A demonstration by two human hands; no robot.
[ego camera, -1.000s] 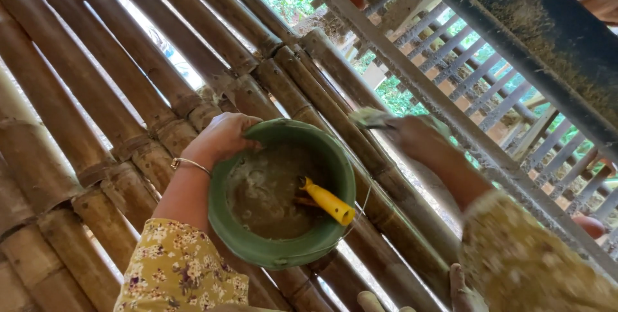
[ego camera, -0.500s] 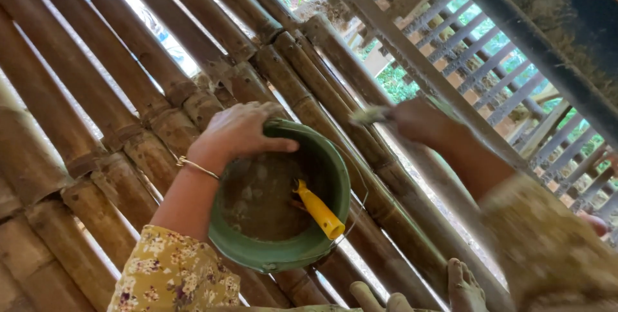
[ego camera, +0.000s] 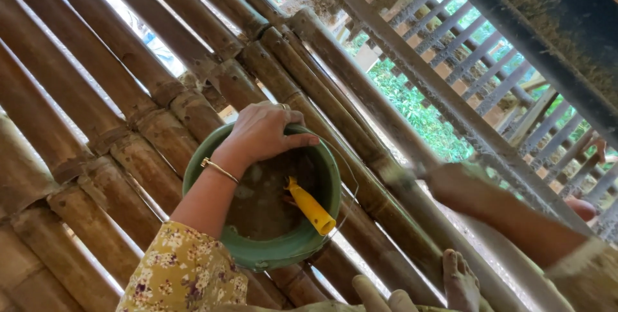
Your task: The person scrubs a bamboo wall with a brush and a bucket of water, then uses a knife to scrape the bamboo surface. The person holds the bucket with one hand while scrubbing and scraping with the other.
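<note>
- 1 green bucket [ego camera: 257, 251] sits on a floor of round bamboo poles [ego camera: 77, 112], its inside coated with brown mud.
- 1 yellow tool handle [ego camera: 311, 206] leans inside the bucket, its lower end sunk in the mud and its upper end pointing toward the near rim.
- 1 thin wire bail hangs down the bucket's right side.
- The left hand [ego camera: 261, 133] lies over the far rim, fingers curled down over the edge and clasping it; 1 thin bangle [ego camera: 219, 170] circles the wrist, and a yellow flowered sleeve [ego camera: 183, 273] covers the forearm.
- The right hand [ego camera: 454, 183] is stretched out to the right of the bucket, well apart from it, above the poles near a slatted railing [ego camera: 450, 74]. It is blurred by motion; something pale and thin juts from it, but whether the fingers are clenched around that cannot be told.
- Bare toes of 1 foot [ego camera: 460, 280] show at the lower edge, just beside the bucket.
- Against the frame half a second earlier: the bucket appears lower and further right in view, the left hand has kept its clasp on the rim, the yellow handle has kept its lean, and the right hand has swung from the upper middle down toward the right.
</note>
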